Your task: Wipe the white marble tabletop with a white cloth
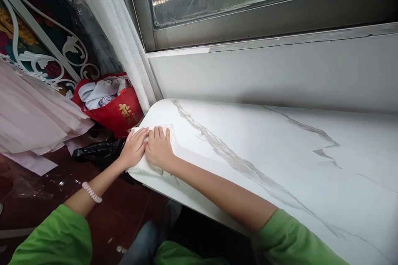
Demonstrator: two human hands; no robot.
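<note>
A white cloth [140, 167] lies spread on the left end of a white marble-patterned tabletop [292, 153]. Pressed flat on the cloth's left part is my left hand [134, 148], its fingers stretched out toward the window. My right hand [159, 148] rests flat beside it, touching it, with fingers extended over the cloth's upper part. Both palms are hidden from above. Some of the cloth shows around the hands, and its lower edge reaches close to the table's front edge.
A window [264, 8] with a metal frame is behind the table. At the left are a white curtain [115, 29], a red bag [120, 109] with clothes inside, a black plastic bag [99, 151] and pale pink fabric [37, 112] by a white metal frame.
</note>
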